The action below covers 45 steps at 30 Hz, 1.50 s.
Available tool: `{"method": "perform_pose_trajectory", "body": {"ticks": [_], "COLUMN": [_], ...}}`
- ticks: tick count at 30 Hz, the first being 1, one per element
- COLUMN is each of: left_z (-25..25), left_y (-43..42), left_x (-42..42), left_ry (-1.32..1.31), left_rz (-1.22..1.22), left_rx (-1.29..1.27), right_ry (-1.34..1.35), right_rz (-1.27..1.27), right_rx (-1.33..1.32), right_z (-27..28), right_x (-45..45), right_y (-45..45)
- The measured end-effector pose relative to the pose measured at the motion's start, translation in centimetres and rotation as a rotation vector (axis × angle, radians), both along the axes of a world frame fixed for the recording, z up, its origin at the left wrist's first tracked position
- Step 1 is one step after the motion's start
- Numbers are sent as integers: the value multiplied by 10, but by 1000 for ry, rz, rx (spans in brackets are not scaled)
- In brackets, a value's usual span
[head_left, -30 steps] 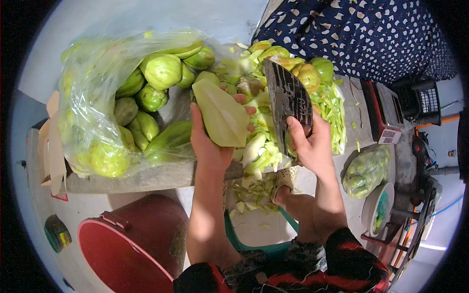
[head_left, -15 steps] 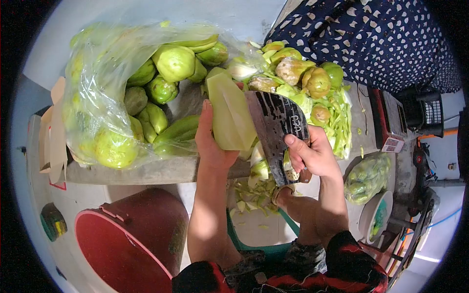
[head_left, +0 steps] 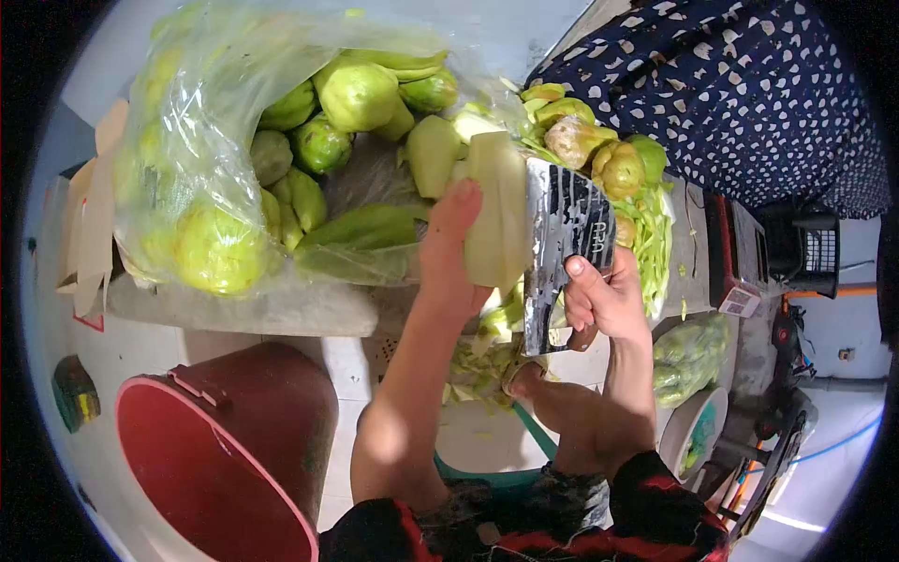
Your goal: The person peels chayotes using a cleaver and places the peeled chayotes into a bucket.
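A peeled pale green chayote is gripped in my left hand, its far fingers hidden behind the fruit. My right hand holds a broad dark knife by its brown handle, thumb on the blade. The blade stands upright close to the right side of the chayote; whether they touch I cannot tell. Behind my left hand another pale peeled chayote lies near a clear plastic bag of green chayotes. Right of the knife are yellowish chayotes and a heap of peelings.
Below the grey table edge a red bin stands at the left. At the right are a red scale, a bagged pile of chayotes, and a white basin. Dark patterned cloth hangs at the back right.
The knife has turned more upright, and its blade is beside the chayote. My left hand and the chayote have shifted right in view, and the chayote is turned more upright.
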<state>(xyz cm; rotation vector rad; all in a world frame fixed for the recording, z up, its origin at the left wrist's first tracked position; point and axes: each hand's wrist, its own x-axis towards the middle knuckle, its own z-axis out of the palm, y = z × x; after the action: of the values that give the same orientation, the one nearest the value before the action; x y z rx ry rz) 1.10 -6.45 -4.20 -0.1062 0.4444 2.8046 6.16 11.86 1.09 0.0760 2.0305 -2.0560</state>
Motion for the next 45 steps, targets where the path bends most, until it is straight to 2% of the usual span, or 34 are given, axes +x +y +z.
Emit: {"method": "perform_pose_trajectory", "body": {"ticks": [3,6,10,13,15,18,21,28,31,33,37,40,42,43,45], "left_z": [10,9,12,22,25,16,17,21,21,20,20,18,16,17,17], "left_y": [3,8,7,7,10,15,13,14,13,11,16,22,30,32,33], "left_x": [5,7,7,8,11,10,8,11,9,7,4,3,4,4,5], "left_ry": [-34,28,52,-2,66,117,105,122,8,149,175,214,254,255,307], "left_rz": [22,-20,-19,-51,16,29,-27,25,19,-10,68,159,389,388,536], "left_rx": [-110,11,8,-100,-90,-47,-135,-67,-162,-201,-237,-346,-662,-661,-976], "right_ry": [-1,7,0,-6,-1,12,-41,12,9,7,53,72,87,96,103], "right_rz": [-58,-70,-77,-49,-35,-57,-43,-77,-47,-70,-90,-93,-104,-108,-109], "right_rx": [8,-72,-66,-65,-40,-162,-56,-61,-4,-3,49,89,97,141,185], "right_z": [-1,-2,-5,-3,-4,-12,-4,-11,-6,-5,-7,-6,-10,-12,-13], "right_x": [1,-1,0,0,-1,0,-1,2,1,1,1,2,4,4,3], "right_y": [-1,-3,-2,3,2,-1,2,-8,-4,-7,-15,-17,-17,-18,-23]}}
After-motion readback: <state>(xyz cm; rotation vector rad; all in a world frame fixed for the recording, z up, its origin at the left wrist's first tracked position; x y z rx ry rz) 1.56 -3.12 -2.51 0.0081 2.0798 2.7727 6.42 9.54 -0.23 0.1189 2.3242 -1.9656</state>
